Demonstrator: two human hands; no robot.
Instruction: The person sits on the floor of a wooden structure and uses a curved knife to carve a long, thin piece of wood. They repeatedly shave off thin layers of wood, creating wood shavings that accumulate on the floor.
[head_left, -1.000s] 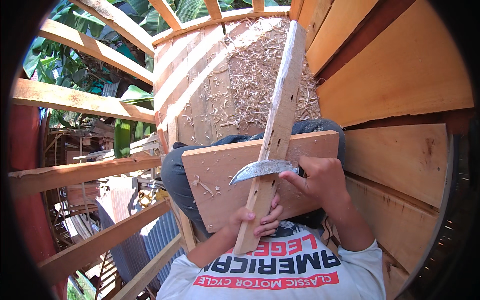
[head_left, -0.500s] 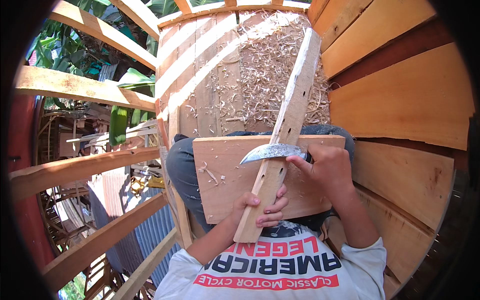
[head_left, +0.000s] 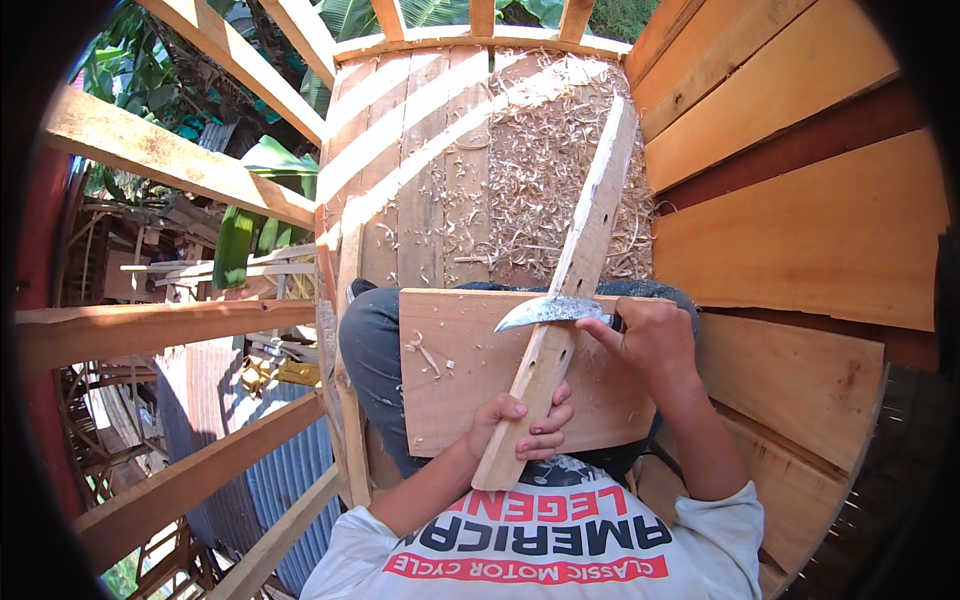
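A long wooden strip (head_left: 545,380) with several small dark holes slants across a flat board (head_left: 480,385) on my lap, its far end over the shavings. My left hand (head_left: 520,422) is wrapped round its near end, close to my shirt. My right hand (head_left: 650,345) grips a curved knife (head_left: 548,312), the handle mostly hidden in the fist. The pale steel blade lies crosswise over the strip, its tip pointing left, and my right thumb presses near the base of the blade. Along the strip's left edge, the far part looks freshly cut and lighter.
Curled wood shavings (head_left: 560,190) cover the plank floor (head_left: 420,220) ahead. Wide boards (head_left: 800,220) form a wall close on the right. Open wooden rails (head_left: 170,330) run along the left, with corrugated sheets (head_left: 290,490) and green leaves (head_left: 235,245) beyond.
The view has shifted slightly, so the scene sits lower in it. On the strip, the knife blade is a little farther from me. Both hands keep their grips.
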